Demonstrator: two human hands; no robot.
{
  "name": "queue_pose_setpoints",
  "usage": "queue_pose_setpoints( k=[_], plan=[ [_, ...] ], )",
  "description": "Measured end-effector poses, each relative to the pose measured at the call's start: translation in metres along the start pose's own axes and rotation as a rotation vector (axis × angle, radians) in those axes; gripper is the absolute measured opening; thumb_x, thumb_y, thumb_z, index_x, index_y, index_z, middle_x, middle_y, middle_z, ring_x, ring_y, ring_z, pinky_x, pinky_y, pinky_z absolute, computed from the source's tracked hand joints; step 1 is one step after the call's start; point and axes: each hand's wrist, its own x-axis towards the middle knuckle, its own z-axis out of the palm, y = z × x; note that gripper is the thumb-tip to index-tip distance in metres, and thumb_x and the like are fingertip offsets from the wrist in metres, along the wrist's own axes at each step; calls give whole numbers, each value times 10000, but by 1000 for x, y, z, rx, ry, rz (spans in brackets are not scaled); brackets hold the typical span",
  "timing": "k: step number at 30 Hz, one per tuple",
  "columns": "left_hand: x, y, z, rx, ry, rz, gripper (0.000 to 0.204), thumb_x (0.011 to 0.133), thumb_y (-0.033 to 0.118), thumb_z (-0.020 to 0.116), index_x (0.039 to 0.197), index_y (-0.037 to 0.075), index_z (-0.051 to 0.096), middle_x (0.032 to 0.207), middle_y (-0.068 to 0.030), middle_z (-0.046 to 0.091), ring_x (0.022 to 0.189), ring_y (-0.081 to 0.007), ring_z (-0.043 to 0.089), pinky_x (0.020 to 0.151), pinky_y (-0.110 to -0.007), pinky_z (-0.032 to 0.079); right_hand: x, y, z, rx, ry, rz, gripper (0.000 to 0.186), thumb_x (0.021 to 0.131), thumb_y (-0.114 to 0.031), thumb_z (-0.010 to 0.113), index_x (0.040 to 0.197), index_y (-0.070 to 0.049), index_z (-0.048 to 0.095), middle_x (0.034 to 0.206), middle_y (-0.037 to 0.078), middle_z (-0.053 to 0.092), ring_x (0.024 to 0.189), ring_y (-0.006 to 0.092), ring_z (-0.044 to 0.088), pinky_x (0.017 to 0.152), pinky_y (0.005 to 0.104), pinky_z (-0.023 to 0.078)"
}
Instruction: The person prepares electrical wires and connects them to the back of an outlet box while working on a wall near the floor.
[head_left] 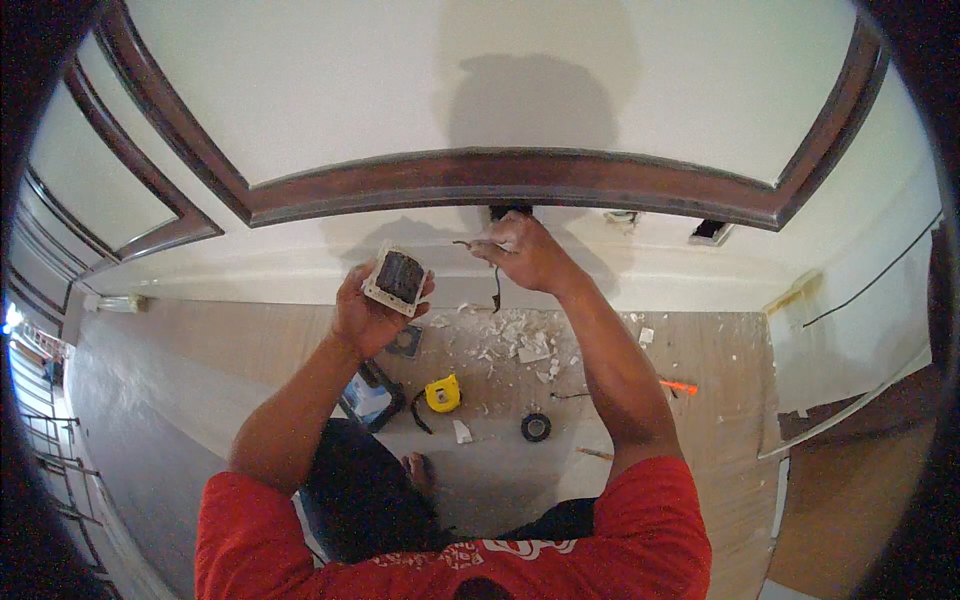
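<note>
My left hand (350,322) holds a square electrical fitting (402,276) up in front of the wall. It has a pale, white-edged frame and a dark block in the middle; its exact kind does not show. To its right, my right hand (530,256) pinches a thin dark wire (461,243) between thumb and fingers, the wire's tip pointing left toward the fitting. Another dark wire end (497,292) hangs below these fingers. Behind the right hand, a dark hole (512,212) opens in the white wall under the brown moulding, partly covered by the hand.
White rubble (520,340) litters the floor by the wall. Nearer lie a yellow tape measure (442,393), a black tape roll (536,428), a dark square piece (405,342) and a dark case (372,397). An orange-handled tool (679,387) lies right. Another wall cutout (709,232) is farther right.
</note>
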Motion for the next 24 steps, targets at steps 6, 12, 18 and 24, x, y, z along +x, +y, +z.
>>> queue_pose_setpoints(
  k=[6, 12, 18, 24],
  plan=[
    [17, 0, -21, 150, -55, 59, 578, 913, 462, 548, 1297, 31, 519, 1256, -183, 598, 1134, -327, 598, 910, -443, 519, 2, -8, -5, 81, -98, 142, 195, 839, -263, 717, 879, -76, 752, 810, 134, 692, 745, 284, 628, 716, 379, 495],
    [22, 0, -24, 220, -82, 78, 581, 925, 447, 554, 1325, 30, 495, 1259, -165, 597, 1144, -300, 594, 923, -449, 513, 5, 5, -3, 219, -107, 193, 203, 843, -249, 715, 918, -66, 761, 786, 114, 724, 669, 177, 656, 660, 325, 497],
    [20, 0, -32, 302, -49, 69, 574, 908, 424, 586, 1312, 26, 497, 1245, -140, 598, 1132, -262, 590, 970, -430, 476, 13, -3, -7, 235, -147, 293, 227, 788, -233, 768, 897, -35, 762, 709, 96, 710, 606, 132, 617, 626, 315, 496],
    [16, 0, -27, 344, -39, 56, 571, 889, 361, 613, 1318, 9, 479, 1220, -125, 602, 1100, -245, 601, 988, -411, 459, 18, -7, 7, 193, -10, 324, 247, 720, -238, 787, 707, 0, 721, 619, 110, 665, 553, 143, 596, 573, 318, 484]
  ],
)
